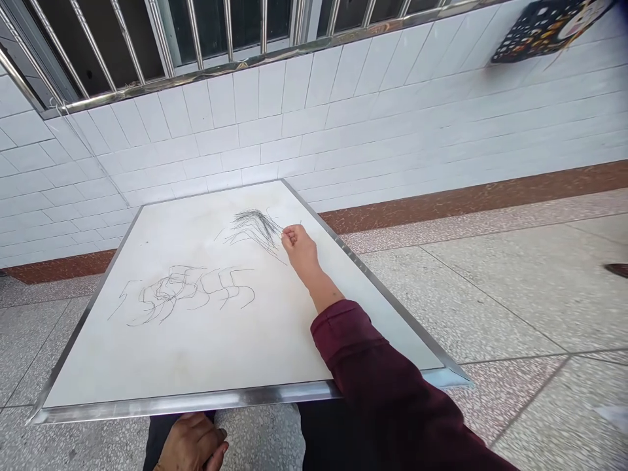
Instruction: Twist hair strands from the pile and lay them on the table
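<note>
A dark bundle of thin, bent strands (258, 221) lies towards the far right of the white table (275, 340). Just right of it, my right hand (297, 242) is closed in a pinch; what its fingertips hold is too fine to make out. Looser curved strands (186, 288) spread over the table's middle left. Below the near edge, over my lap, rests my left hand (193, 441), its fingers curled and partly hidden, and I cannot make out anything in it.
The table has a metal rim (196, 403). Behind it stands a white tiled wall (343, 131) with a barred window (226, 33). A dark patterned bag (540, 29) hangs at the upper right. Speckled floor tiles (490, 281) extend to the right.
</note>
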